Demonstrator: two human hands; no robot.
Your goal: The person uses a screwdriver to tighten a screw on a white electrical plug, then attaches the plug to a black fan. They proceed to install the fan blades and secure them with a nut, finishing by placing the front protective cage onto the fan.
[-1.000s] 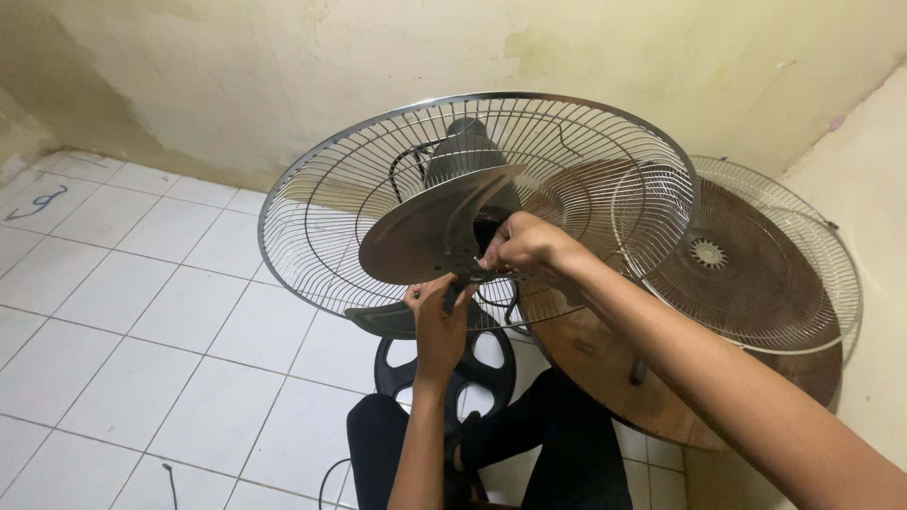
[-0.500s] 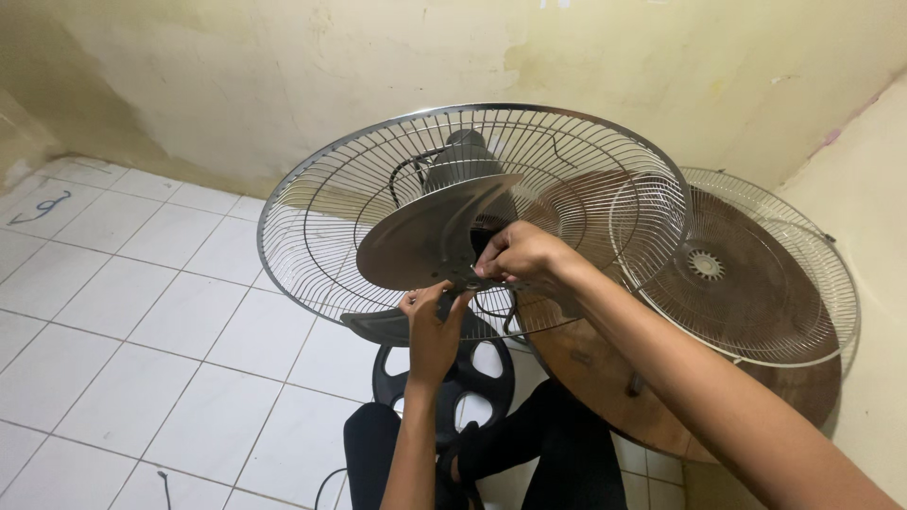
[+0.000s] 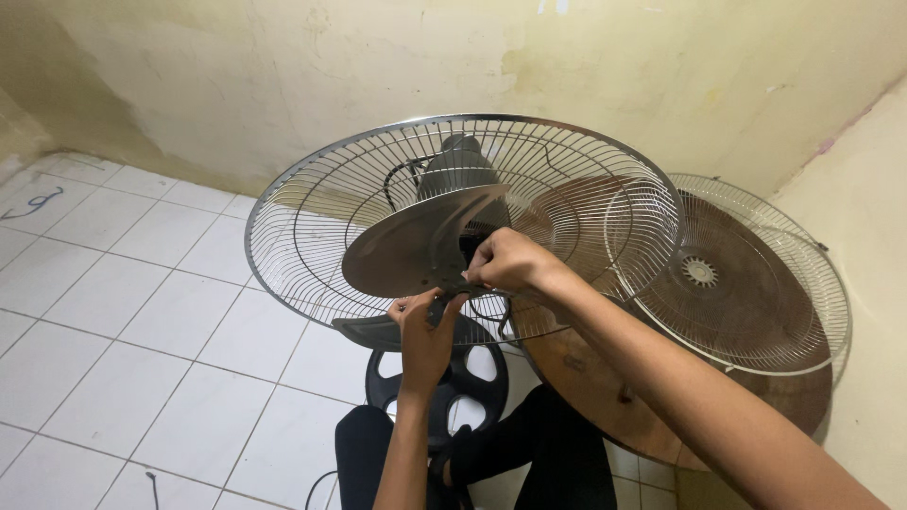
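We see round chrome wire guard [image 3: 312,217], smooth grey metal blade [image 3: 416,250]. Right hand [image 3: 510,264] pinches blade hub, left hand [image 3: 425,326] clamps small dark knob [image 3: 436,307].

I see dim, yellowish indoor light, soft shadows on the wall [image 3: 283,85], mild glare on the fan blade [image 3: 416,250].

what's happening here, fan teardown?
A person sits on a tiled floor working at a fan's hub. The right hand grips at the centre of the metal blade inside the rear wire guard; the left hand pinches a small dark part just below. The front guard leans against a round wooden board.
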